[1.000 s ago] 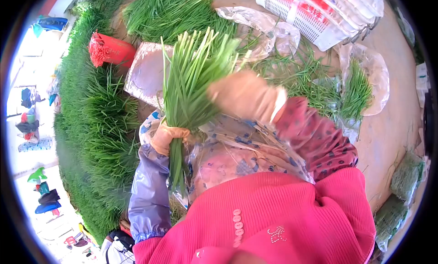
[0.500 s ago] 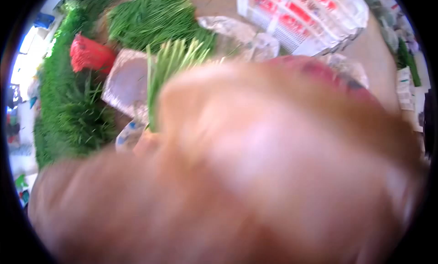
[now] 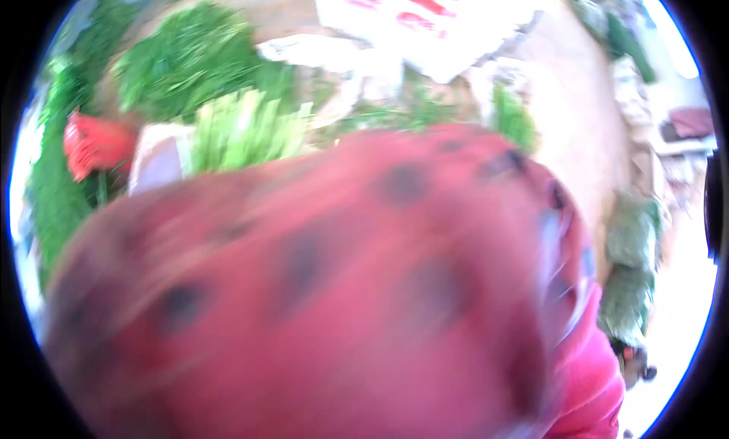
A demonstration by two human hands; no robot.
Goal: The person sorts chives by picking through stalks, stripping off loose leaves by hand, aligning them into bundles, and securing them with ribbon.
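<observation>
1. The spotted red sleeve [image 3: 334,279] fills most of my view, blurred and very near the lens. It hides both hands, so I cannot tell whether either one is apart, closed or clamped on anything.
2. The floor [image 3: 581,105] shows as a pale strip right of the crate, the widest room I can make out for moving.
3. A bank of greens [image 3: 49,203] edges the far left and closes off that side.
4. The white crate [image 3: 425,25] with red print bounds the top; its upper part runs out of frame.
5. A pile of greens [image 3: 186,63] lies upper left, loose and, I judge, left to deal with.
6. The bundle of stalks [image 3: 239,131] stands just below that pile, pale ends up and fairly level. I judge its stalks gathered; its lower part is behind the sleeve, so I can't tell if anything ties it.
7. Two filled bags [image 3: 632,230] at right look packed, which I take as finished portions.
8. The red bundle [image 3: 100,144] and pale board [image 3: 159,159] crowd the stalks' left; room looks tightest there.
9. A small clump of greens [image 3: 515,120] sits near the crate's lower right.
</observation>
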